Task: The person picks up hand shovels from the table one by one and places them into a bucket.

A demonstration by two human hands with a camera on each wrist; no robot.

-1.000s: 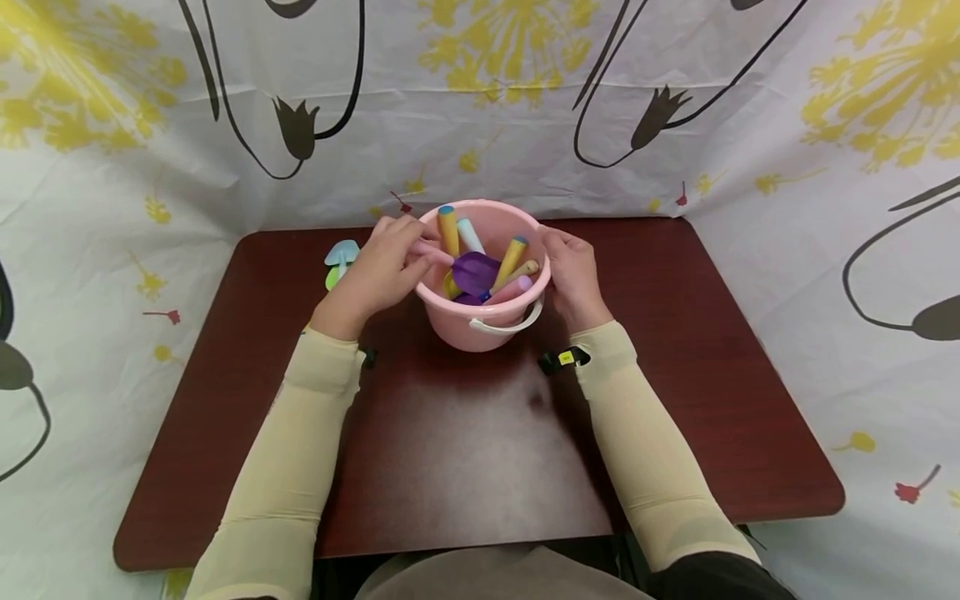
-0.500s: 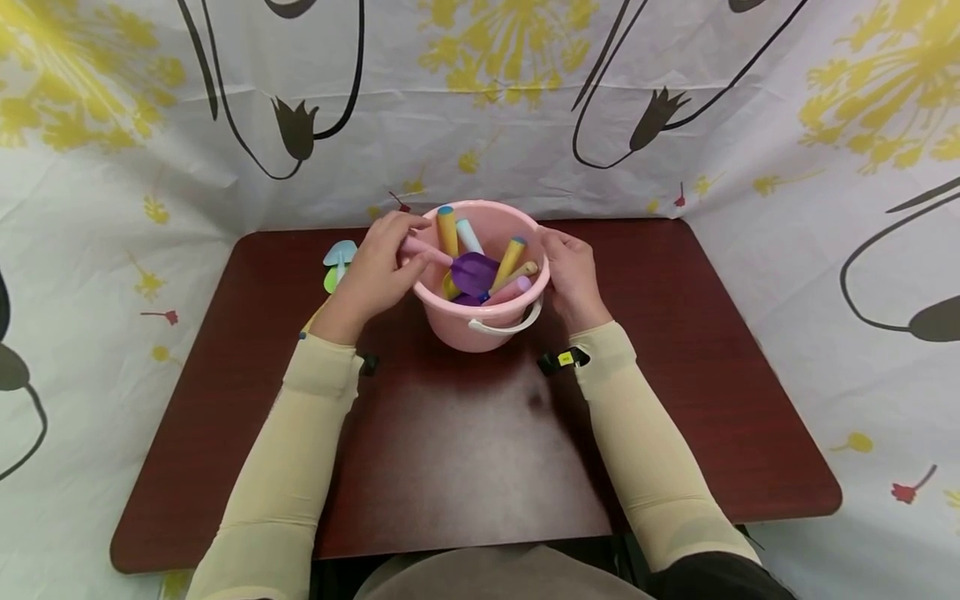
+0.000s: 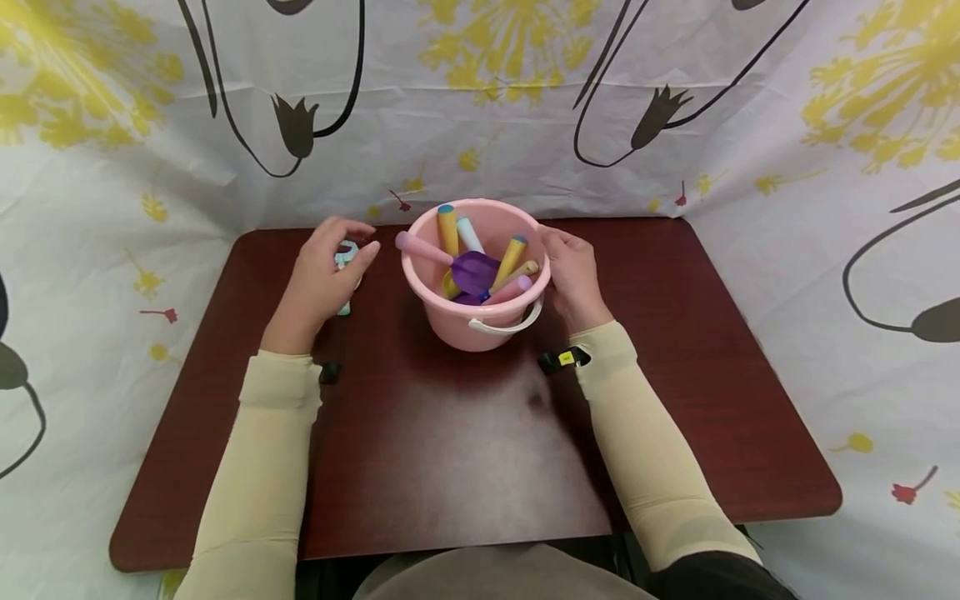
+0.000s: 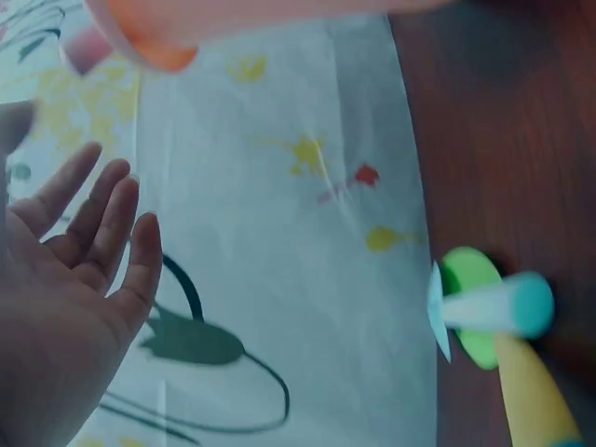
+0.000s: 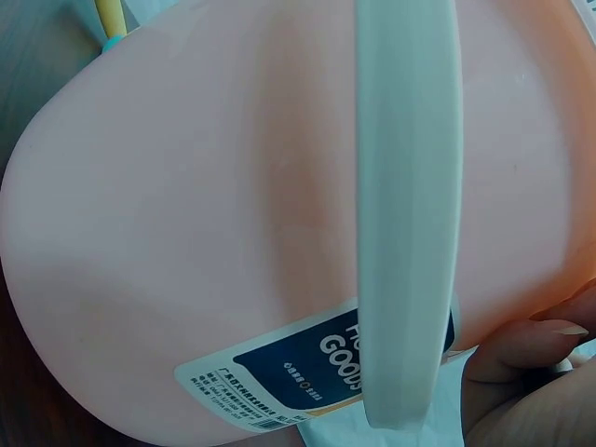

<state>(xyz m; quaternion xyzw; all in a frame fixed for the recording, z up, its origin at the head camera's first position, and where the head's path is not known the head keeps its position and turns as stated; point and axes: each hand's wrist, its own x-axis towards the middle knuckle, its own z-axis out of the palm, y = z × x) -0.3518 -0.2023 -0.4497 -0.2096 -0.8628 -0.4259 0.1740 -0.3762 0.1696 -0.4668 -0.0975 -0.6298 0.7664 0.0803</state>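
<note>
A pink bucket [image 3: 461, 329] stands on the table, holding several toy sand tools. Among them is a purple shovel [image 3: 475, 273] whose pink handle leans over the left rim. Yellow, light blue and pink handles stick up around it. My right hand [image 3: 573, 275] grips the bucket's right rim. Left of the bucket, my left hand [image 3: 324, 271] is in the air with fingers spread and nothing held. Behind and below it lies a light blue shovel [image 3: 346, 255], partly hidden. The left wrist view shows it by a green piece [image 4: 475, 268] and a yellow handle [image 4: 535, 396].
The bucket's white carrying handle [image 3: 504, 327] hangs down at its front right. A dark red-brown table [image 3: 465, 450] carries everything. Patterned white cloth [image 3: 480, 108] rises behind the table and at both sides.
My left hand has let go of the pink shovel handle, which now leans on the bucket's rim, and has moved left over the loose toys. My right hand and the bucket have stayed put.
</note>
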